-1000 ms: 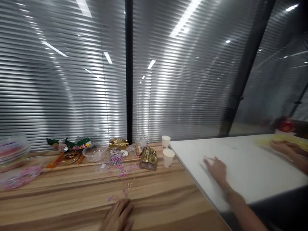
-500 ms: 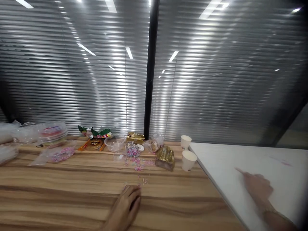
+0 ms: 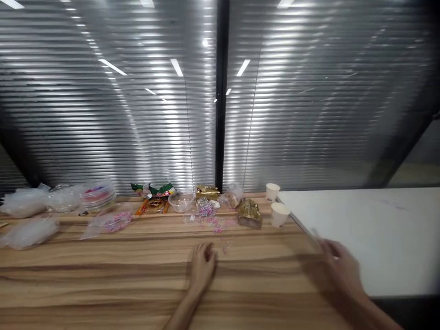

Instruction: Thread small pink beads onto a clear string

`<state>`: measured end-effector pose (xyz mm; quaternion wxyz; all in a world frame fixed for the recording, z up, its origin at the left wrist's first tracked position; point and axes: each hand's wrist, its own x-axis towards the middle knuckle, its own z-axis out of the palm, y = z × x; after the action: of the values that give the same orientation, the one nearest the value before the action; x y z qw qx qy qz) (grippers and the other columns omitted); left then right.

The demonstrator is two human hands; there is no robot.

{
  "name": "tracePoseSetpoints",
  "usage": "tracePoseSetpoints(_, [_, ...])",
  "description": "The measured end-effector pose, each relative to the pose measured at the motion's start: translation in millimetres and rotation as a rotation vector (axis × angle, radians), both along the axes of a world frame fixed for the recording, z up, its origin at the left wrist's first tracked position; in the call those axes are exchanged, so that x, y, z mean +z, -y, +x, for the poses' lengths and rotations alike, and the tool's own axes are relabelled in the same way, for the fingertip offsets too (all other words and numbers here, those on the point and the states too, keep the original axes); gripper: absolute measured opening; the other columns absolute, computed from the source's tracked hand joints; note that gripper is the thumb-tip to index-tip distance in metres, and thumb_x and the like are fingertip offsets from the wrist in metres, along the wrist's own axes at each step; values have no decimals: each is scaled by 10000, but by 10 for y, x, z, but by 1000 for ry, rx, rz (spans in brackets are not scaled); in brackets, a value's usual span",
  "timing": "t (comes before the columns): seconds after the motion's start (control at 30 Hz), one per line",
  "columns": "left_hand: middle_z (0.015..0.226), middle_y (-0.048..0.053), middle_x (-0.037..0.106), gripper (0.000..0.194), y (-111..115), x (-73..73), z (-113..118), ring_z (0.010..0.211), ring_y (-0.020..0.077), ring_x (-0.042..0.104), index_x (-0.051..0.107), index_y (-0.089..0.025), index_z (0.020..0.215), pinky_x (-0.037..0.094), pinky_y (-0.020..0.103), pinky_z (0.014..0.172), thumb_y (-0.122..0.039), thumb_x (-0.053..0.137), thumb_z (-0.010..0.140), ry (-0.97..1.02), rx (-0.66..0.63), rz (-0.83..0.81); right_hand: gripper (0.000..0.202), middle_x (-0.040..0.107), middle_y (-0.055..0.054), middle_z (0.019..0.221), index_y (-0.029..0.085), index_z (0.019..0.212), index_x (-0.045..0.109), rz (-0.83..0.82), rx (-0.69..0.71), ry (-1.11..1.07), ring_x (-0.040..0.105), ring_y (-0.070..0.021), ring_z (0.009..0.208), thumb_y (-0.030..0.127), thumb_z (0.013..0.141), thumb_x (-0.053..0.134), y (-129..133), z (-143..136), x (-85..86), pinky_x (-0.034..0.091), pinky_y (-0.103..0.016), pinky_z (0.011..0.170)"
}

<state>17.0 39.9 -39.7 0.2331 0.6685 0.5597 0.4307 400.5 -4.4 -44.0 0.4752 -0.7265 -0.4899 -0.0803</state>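
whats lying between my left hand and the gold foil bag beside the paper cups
Scattered small, mostly pink pieces on the wood-grain table, as the head view shows.

No readable text, labels, or numbers

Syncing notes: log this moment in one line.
left hand: by scattered pink bits; right hand: blurred, near white tabletop; paper cups: two, upright
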Motion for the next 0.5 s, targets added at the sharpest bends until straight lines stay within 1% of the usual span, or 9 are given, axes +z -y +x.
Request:
tracePoseSetpoints(0.07, [954,113,642,274,-2,9,5,941,238,551,639,-131,920,396,389,866,-279,474,759,65,-6,-8,416,640,-85,735,172,770,614,-48,290,-170,586,-218,653,538,763,416,71,-769,72,457,-299,586])
tracePoseSetpoints(0.13, [951,110,646,309,8,17,3,955,235,545,649,-139,905,383,377,880,-330,430,800,146,-12,-1,392,639,-76,723,165,771,617,-93,514,-316,584,-208,672,501,792,416,30,-1518,102,458,-284,607])
tracePoseSetpoints(0.2, [883,101,656,366,32,20,0,912,227,561,650,-140,895,393,361,857,-376,376,834,237,-23,-7,383,643,-82,734,153,758,618,-95,649,-427,585,-206,691,473,806,413,-111,-2132,86,460,-285,637])
tracePoseSetpoints(0.23, [827,93,658,394,46,21,2,859,222,575,645,-135,899,409,352,825,-394,352,845,282,-29,-19,377,643,-86,733,147,743,617,-82,682,-465,584,-205,686,463,803,421,-202,-2363,65,461,-286,642])
tracePoseSetpoints(0.27, [778,85,655,414,61,22,8,805,216,583,640,-131,899,423,341,789,-408,337,851,320,-40,-31,362,645,-88,750,143,761,618,-57,694,-488,585,-203,695,448,803,429,-294,-2541,40,461,-289,655])
tracePoseSetpoints(0.33, [773,79,653,413,84,26,31,771,207,587,630,-130,913,432,319,752,-423,345,850,370,-101,-40,335,649,-84,754,142,787,621,-10,682,-516,587,-201,700,422,803,439,-455,-2749,-8,460,-292,667])
tracePoseSetpoints(0.43, [883,80,656,356,83,31,86,842,205,584,615,-146,952,426,296,768,-409,407,830,402,-244,-37,298,652,-75,746,145,788,625,43,633,-540,590,-196,691,394,794,461,-581,-2805,-54,462,-286,651])
tracePoseSetpoints(0.5, [847,71,658,325,59,24,118,785,195,588,605,-147,957,435,282,721,-392,455,806,420,-300,-58,276,653,-70,740,146,779,628,56,617,-558,594,-195,691,380,783,482,-588,-2764,-70,463,-281,645])
